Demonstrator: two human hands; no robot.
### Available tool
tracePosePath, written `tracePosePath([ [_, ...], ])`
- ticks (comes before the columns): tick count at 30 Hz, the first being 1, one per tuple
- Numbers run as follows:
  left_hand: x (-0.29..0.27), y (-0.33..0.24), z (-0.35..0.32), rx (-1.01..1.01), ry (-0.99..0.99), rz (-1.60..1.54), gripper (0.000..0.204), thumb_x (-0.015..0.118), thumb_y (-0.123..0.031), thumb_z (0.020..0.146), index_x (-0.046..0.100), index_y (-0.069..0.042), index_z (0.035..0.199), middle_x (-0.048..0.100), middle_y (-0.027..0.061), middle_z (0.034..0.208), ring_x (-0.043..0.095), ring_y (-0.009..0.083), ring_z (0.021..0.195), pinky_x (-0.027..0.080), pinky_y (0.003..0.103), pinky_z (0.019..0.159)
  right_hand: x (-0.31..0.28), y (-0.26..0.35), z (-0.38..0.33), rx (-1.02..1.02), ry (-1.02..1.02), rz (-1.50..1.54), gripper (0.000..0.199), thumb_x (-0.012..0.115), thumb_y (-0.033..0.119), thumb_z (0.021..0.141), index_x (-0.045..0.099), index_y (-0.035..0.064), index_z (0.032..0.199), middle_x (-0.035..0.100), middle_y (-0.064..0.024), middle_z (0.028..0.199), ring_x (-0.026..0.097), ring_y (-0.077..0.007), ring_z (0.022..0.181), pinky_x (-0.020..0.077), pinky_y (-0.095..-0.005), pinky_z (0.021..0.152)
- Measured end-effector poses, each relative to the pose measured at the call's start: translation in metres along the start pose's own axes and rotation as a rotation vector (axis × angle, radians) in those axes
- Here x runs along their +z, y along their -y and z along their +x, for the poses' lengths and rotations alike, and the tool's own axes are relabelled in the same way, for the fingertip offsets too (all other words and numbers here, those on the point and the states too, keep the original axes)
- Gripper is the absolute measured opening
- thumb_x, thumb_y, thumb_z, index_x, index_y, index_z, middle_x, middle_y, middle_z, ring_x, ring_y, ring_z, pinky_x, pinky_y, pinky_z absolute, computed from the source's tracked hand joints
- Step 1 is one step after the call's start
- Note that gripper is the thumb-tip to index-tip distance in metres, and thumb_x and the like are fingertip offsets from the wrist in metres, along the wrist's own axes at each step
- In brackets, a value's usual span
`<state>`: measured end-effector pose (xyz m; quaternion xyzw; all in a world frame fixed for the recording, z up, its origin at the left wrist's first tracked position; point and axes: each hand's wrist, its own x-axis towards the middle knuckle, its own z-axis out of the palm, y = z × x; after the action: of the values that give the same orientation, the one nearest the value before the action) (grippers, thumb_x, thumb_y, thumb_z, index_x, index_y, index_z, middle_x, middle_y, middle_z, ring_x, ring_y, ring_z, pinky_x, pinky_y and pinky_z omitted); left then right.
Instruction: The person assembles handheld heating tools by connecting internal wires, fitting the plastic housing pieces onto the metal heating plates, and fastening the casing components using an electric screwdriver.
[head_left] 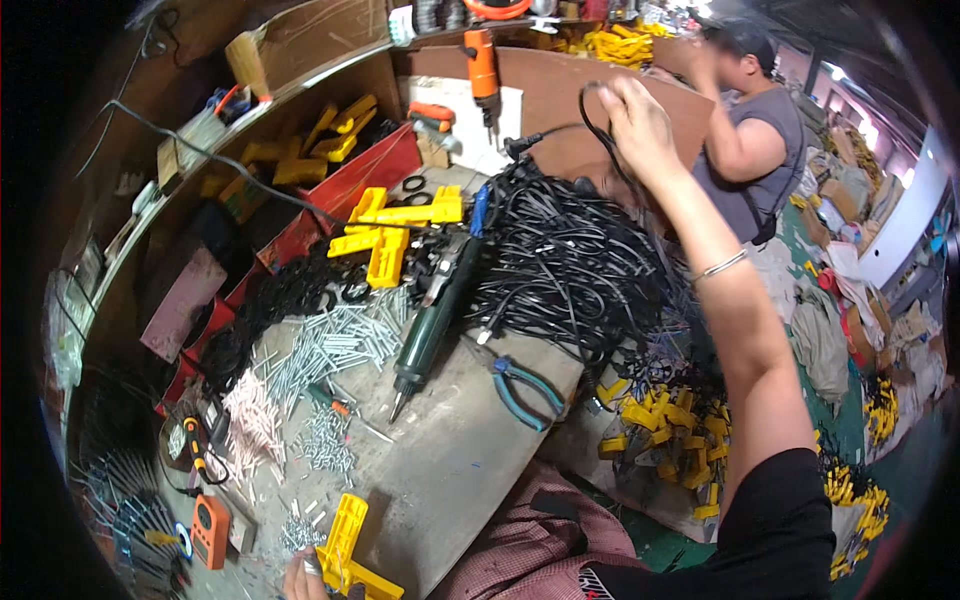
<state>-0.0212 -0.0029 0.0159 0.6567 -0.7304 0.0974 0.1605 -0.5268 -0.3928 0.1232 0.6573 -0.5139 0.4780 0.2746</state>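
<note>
My right hand (640,130) is raised above the far side of the bench, its fingers closed on a black cable (585,105). A plug end (522,146) hangs from that cable over a big heap of black cables (560,250). At the lower edge, my left hand (302,578) grips a yellow plastic housing (347,530); most of that hand is cut off by the frame. Small screws (302,528) lie beside it. A dark green electric screwdriver (430,320) rests mid-bench, with blue-handled pliers (522,390) to its right.
More yellow housings (385,235) lie behind the long screws (330,345). Pale pegs (252,420), a small screwdriver (335,402) and an orange meter (210,532) are on the left. Yellow parts (670,430) are piled at right. Another person (750,140) is at the far right.
</note>
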Motion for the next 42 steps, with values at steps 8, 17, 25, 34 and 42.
tracePosePath([
  [8, 0.005, -0.032, 0.038, 0.258, -0.053, -0.492, 0.058, 0.062, -0.003, 0.071, 0.048, 0.006, 0.126, 0.061, 0.0263, 0.113, 0.062, 0.033, 0.106, 0.048, 0.039, 0.091, -0.071, 0.223, -0.035, 0.16, 0.851, 0.762, 0.036, 0.042, 0.036, 0.099, 0.05, 0.0008, 0.1, 0.058, -0.0114, 0.086, 0.059, -0.0189, 0.08, 0.0481, -0.0329, 0.069],
  [17, 0.006, -0.086, 0.045, -0.573, 0.295, -1.957, 0.058, 0.073, -0.02, 0.082, 0.044, 0.005, 0.126, 0.062, 0.0107, 0.076, 0.059, 0.0155, 0.052, 0.046, 0.024, 0.046, -0.064, 0.379, -0.08, 0.497, 0.865, 1.771, 0.012, 0.045, 0.008, 0.096, 0.044, 0.0028, 0.106, 0.051, -0.0047, 0.088, 0.051, -0.0089, 0.068, 0.044, -0.0278, 0.06],
  [25, -0.002, -0.057, 0.008, -0.172, 0.193, -0.407, 0.037, 0.06, 0.003, 0.066, 0.062, -0.004, 0.103, 0.063, 0.0109, 0.076, 0.064, 0.0259, 0.064, 0.051, 0.034, 0.056, 0.047, 0.274, -0.124, -0.305, 0.325, 0.293, 0.042, 0.057, 0.011, 0.088, 0.049, -0.0022, 0.126, 0.05, -0.025, 0.124, 0.044, -0.0379, 0.122, 0.0368, -0.0437, 0.103],
  [34, -0.022, -0.035, 0.017, -0.06, 0.166, -0.368, 0.027, 0.062, -0.005, 0.066, 0.062, -0.003, 0.093, 0.055, 0.0055, 0.076, 0.057, 0.0212, 0.066, 0.044, 0.032, 0.056, -0.069, 0.342, -0.173, -0.635, 1.263, 1.065, 0.016, 0.067, 0.011, 0.081, 0.063, 0.007, 0.096, 0.058, -0.0054, 0.086, 0.061, -0.0241, 0.079, 0.0467, -0.0399, 0.084],
  [42, -0.026, 0.052, 0.044, -0.22, -0.054, -0.499, 0.041, 0.055, 0.009, 0.063, 0.063, 0.001, 0.102, 0.062, 0.0135, 0.08, 0.062, 0.0319, 0.075, 0.05, 0.038, 0.067, -0.049, 0.36, -0.177, 0.205, 1.481, 1.413, 0.008, 0.065, 0.007, 0.084, 0.059, 0.0018, 0.087, 0.055, -0.0013, 0.074, 0.054, -0.0096, 0.057, 0.0406, -0.0232, 0.051],
])
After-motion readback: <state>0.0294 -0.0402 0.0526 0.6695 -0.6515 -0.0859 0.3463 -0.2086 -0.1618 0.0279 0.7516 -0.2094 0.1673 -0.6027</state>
